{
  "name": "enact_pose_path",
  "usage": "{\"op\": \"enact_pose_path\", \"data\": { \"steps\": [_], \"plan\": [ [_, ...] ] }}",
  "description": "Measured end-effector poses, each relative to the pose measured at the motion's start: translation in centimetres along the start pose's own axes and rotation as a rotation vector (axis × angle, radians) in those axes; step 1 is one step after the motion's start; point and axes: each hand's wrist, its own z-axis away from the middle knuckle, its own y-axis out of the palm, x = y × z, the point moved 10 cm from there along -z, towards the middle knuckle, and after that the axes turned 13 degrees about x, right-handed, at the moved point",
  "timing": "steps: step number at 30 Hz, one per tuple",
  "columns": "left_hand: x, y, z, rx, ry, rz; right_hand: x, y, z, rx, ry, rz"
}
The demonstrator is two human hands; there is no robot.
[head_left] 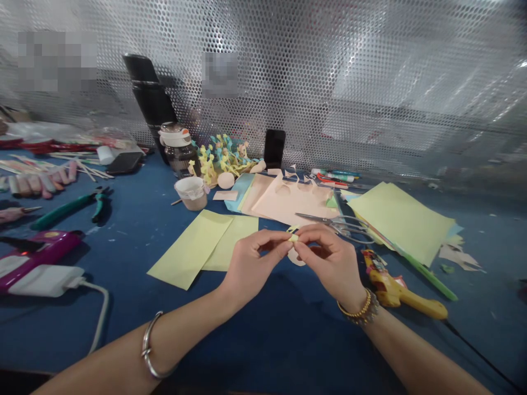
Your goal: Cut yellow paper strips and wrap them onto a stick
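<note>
Between my two hands, near the middle of the blue table, is a small piece of yellow paper (293,238). My left hand (257,258) pinches it from the left between thumb and forefinger. From the right, my right hand (329,258) pinches the same piece, fingertips almost touching. A pale round disc (297,258) lies partly hidden behind the fingers. Just beyond my right hand rest metal scissors (346,226) on pale pink paper sheets (284,200). Yellow paper sheets (193,247) lie to the left of my left hand.
At right are a yellow glue gun (411,299), a green cutter-like tool (428,274) and stacked yellow sheets (401,216). Small paper flowers (226,156), a white cup (191,193) and an upright phone (274,148) stand behind. Teal pliers (68,211) and a white charger (45,280) lie left.
</note>
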Motion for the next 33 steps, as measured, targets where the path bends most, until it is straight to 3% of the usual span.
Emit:
{"op": "enact_pose_path", "data": {
  "steps": [20, 33],
  "plan": [
    [0.85, 0.38, -0.37, 0.038, -0.119, 0.152, -0.22, -0.22, 0.18, -0.023, 0.011, -0.035],
    [0.57, 0.41, -0.26, 0.04, -0.047, 0.089, -0.25, 0.07, -0.07, 0.02, 0.042, -0.07]
  ]
}}
